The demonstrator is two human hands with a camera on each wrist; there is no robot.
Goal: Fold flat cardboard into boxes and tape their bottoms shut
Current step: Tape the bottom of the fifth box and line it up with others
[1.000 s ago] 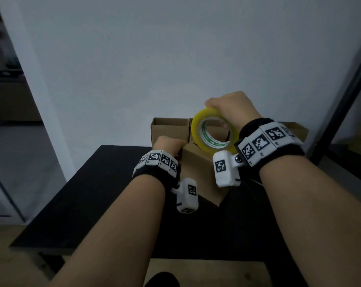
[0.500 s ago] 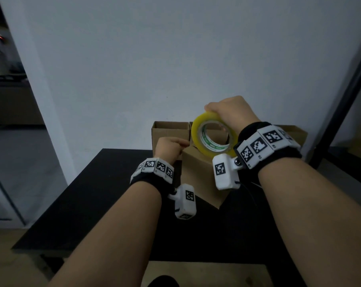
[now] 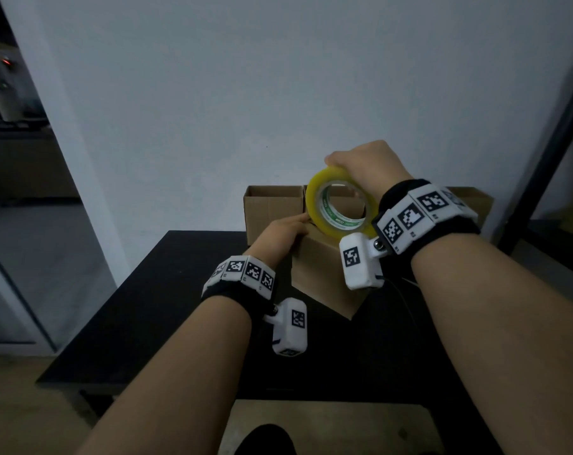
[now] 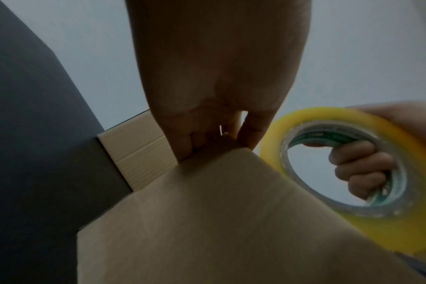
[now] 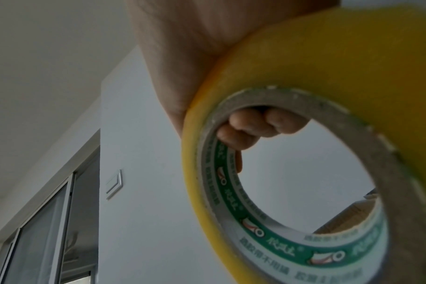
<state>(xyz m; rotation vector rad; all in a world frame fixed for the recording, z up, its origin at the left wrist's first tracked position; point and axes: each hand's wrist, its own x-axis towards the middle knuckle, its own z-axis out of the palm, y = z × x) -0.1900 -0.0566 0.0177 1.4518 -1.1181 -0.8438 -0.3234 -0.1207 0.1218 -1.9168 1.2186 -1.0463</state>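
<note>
Atop the box (image 3: 321, 274), right hand (image 3: 367, 167) grasps the tape roll (image 3: 313, 200) through its core; left hand (image 3: 278, 236) presses flat on the box's upper edge. Cardboard judged light, stiff, crushable: brace at edges.

Cardboard boxes (image 3: 321, 277) atop black table (image 3: 140, 310).

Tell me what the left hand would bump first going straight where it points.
Probably the tape roll: the left hand rests on the box with fingertips aimed at the roll's edge, almost touching, though depth is unclear.
</note>
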